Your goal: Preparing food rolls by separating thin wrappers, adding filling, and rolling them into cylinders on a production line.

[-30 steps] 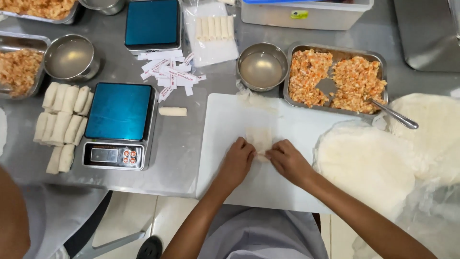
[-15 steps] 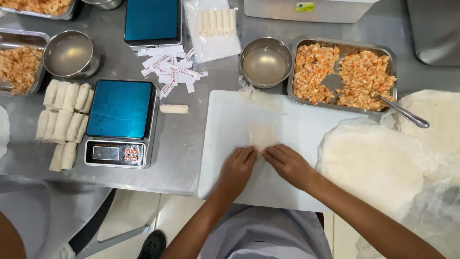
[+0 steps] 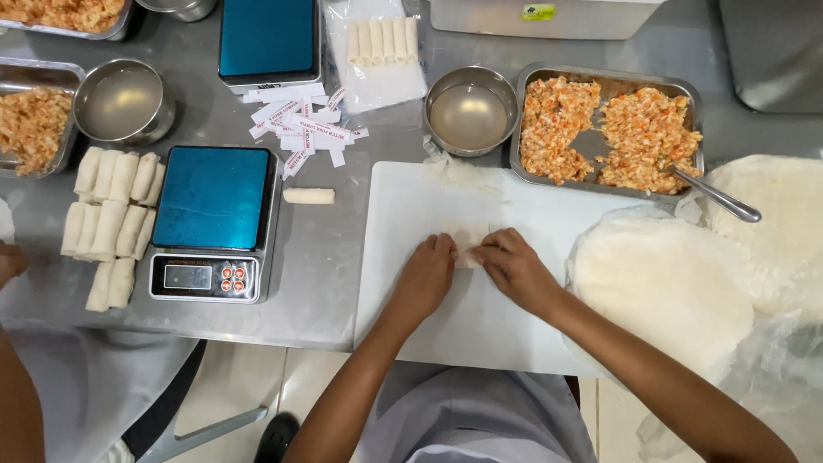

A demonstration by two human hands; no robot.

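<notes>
A pale wrapper [image 3: 465,237] is lying on the white board [image 3: 429,300], partly rolled, near the board's middle. The left hand [image 3: 424,279] and the right hand [image 3: 514,270] are pressing on it from either side, fingers curled down onto its near edge, clamping the roll between them. Right of the board a stack of round wrappers [image 3: 660,283] is sitting. Beyond it are standing a filling tray [image 3: 609,129] with a spoon [image 3: 716,197] and a steel bowl [image 3: 470,111]. A scale [image 3: 210,223] is resting on the tabletop [image 3: 317,274] to the left.

I see a matt white plastic cutting board [image 3: 446,300], dull brushed steel table [image 3: 343,257], shiny metal bowl [image 3: 471,110], glossy blue scale top [image 3: 210,197], soft floury wrappers [image 3: 660,283].
</notes>
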